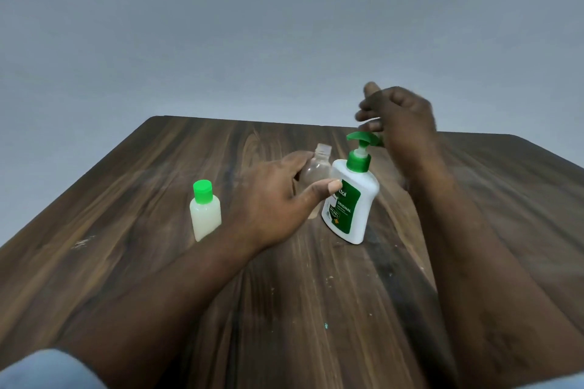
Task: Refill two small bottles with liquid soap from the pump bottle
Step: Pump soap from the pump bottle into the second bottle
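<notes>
Pump bottle (350, 208) stands right of capped, filled bottle (204, 215); uncapped clear bottle (316, 167) seems empty.

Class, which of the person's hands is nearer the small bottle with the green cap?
Left. The left hand is just right of the capped bottle, gripping the clear bottle; the right hand is farther off, above the pump bottle.
</notes>
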